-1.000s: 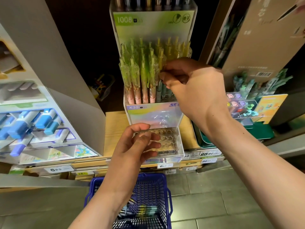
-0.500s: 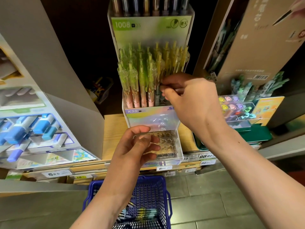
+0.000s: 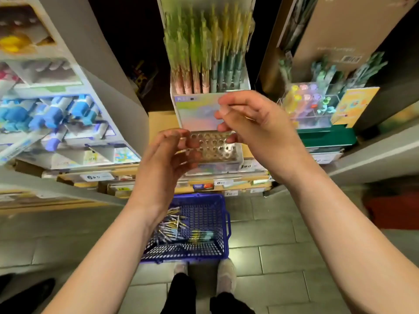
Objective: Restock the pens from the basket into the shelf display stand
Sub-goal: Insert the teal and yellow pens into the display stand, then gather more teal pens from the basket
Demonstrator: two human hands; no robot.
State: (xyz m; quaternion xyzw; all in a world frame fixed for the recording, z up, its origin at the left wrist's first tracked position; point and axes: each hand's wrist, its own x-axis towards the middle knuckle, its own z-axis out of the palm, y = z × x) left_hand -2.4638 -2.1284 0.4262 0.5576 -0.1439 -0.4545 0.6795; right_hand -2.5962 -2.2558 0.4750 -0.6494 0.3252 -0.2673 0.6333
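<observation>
Pens (image 3: pixel 174 227): flat in the basket (image 3: pixel 199 197) on the floor, below both hands, fanned at its left.
Left hand (image 3: pixel 165 159): loosely curled, empty, nearer the pens.
Right hand (image 3: pixel 256 125): fingertips drawn together; pinching anything, cannot tell.
Stand (image 3: pixel 217 150): empty holes between the hands.

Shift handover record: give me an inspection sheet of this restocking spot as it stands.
Surface: light wooden shelf; grey tiled floor below.
Job's things: clear acrylic pen display stand, upper tier packed with green and yellow pens, holed lower tier empty; blue plastic basket on floor holds loose pens.
Clutter: nothing seen.
Hands: left hand loosely curled before lower tier, empty; right hand pinched, contents unclear.
Cables: nothing seen.
Surroundings: blue marker display left, brown cardboard box right.
</observation>
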